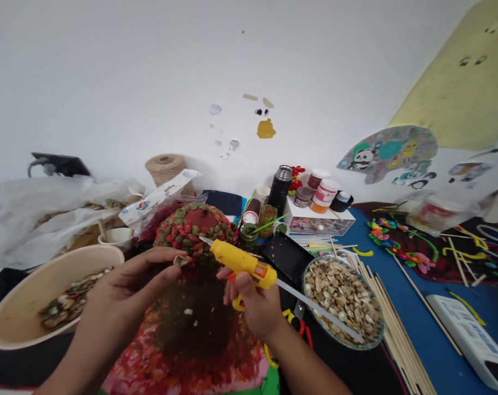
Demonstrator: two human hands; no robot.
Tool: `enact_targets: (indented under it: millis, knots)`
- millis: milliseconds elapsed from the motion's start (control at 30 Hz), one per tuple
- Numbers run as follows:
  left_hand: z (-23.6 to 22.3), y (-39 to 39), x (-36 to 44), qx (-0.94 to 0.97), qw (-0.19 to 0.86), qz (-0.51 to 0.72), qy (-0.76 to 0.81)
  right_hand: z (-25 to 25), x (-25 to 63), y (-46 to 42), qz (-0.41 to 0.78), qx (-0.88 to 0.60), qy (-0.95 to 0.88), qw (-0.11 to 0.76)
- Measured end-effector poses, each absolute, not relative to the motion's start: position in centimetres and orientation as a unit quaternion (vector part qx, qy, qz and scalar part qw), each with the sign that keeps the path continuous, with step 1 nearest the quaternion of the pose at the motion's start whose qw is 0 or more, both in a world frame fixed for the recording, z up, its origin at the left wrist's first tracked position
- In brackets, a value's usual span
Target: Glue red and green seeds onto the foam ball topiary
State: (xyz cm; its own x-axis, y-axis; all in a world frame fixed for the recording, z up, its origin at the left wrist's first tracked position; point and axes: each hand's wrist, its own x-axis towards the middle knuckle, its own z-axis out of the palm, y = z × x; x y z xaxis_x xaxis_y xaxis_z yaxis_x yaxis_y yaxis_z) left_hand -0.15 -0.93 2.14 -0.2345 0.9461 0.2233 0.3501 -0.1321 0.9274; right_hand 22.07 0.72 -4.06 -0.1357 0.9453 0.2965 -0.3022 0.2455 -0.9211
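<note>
My left hand [129,291] pinches a small nut shell [182,261], likely pistachio, between thumb and fingertips. In my right hand [259,307] is a yellow hot glue gun [242,261], its metal nozzle pointing left toward the shell but apart from it. A long clear glue stick [320,309] sticks out of the gun's back end. Behind both hands sits a rounded form [195,222] covered in red and green shells, with a bare dark red top. Under my hands lies a red-and-pink patterned surface [162,356] with a dark middle and a few pale bits.
A cream basin [10,307] of painted shells stands left; a bowl [381,329] of plain shells stands right. Beside it are wooden sticks [397,334] and red-handled scissors [304,329]. Paint jars [249,235], a black flask [280,189] and a twine spool [162,170] stand behind.
</note>
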Motion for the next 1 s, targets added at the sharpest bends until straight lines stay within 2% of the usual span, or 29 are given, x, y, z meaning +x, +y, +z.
enact_targets:
  millis: [433,1000]
  knots:
    - [2.3,-0.6,0.0,0.576,0.186,0.483,0.633,-3.2,22.5,0.4,0.334,-0.328,-0.694,0.548]
    - [1.3,-0.7,0.0,0.573,0.222,0.485,0.622,-2.3,22.8,0.2,0.28,-0.344,-0.723,0.529]
